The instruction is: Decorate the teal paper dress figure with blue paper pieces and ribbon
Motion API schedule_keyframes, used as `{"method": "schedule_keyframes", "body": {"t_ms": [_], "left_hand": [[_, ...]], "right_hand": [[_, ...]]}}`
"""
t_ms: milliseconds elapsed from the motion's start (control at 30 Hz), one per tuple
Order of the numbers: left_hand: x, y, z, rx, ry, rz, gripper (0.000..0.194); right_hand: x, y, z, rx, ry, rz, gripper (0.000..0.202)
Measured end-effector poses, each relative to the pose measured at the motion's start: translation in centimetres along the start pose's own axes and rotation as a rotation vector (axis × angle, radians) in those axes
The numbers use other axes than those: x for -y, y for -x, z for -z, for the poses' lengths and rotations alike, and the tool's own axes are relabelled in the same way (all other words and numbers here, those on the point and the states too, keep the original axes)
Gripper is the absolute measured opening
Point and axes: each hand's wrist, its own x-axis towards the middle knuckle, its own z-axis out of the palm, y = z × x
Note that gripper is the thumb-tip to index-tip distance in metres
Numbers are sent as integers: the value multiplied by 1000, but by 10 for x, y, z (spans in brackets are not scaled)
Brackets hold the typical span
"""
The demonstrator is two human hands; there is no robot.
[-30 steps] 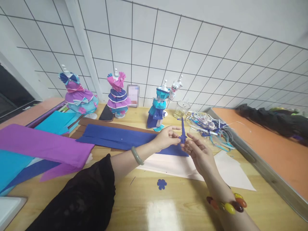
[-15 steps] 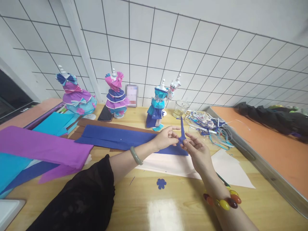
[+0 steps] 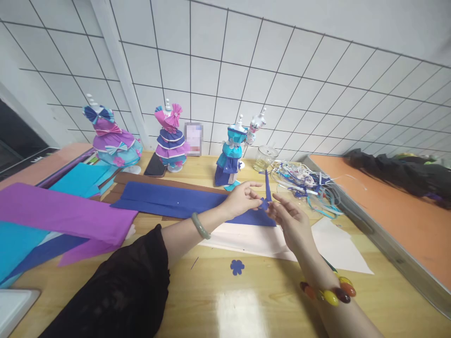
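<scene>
My left hand (image 3: 243, 199) pinches a small dark-blue flower cutout (image 3: 263, 203) between thumb and finger. Close beside it, the fingertips of my right hand (image 3: 289, 216) grip a narrow blue strip (image 3: 268, 185) that points upward. Flower and strip almost meet; whether they touch I cannot tell. Under both hands lies a long folded blue sheet (image 3: 169, 199), over a pale pink sheet (image 3: 243, 239). A second blue flower cutout (image 3: 237, 267) rests on the bare wood nearer to me.
Small dress forms, among them a teal and blue one (image 3: 232, 150), stand along the wall. Behind my right hand are a clear glass cup (image 3: 264, 158) and a heap of scraps (image 3: 303, 180). Purple sheets (image 3: 70, 211) lie left, near a phone (image 3: 155, 164).
The flower cutout has come apart slightly from the strip's lower end and now shows at my left fingertips. Both hands stay in nearly the same place.
</scene>
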Motion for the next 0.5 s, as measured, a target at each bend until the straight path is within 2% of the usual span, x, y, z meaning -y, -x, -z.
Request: {"method": "schedule_keyframes", "body": {"t_ms": [133, 367, 433, 500], "left_hand": [[2, -1, 0, -9, -16, -12, 51], [1, -1, 1, -13, -24, -32, 44], [1, -2, 2, -70, -47, -38, 41], [2, -3, 6, -191, -64, -65, 33]], "right_hand": [[0, -2, -4, 51, 22, -45, 48], [-1, -9, -12, 80, 49, 40, 48], [-2, -13, -11, 73, 54, 38, 49], [-3, -19, -9, 65, 66, 42, 49]]}}
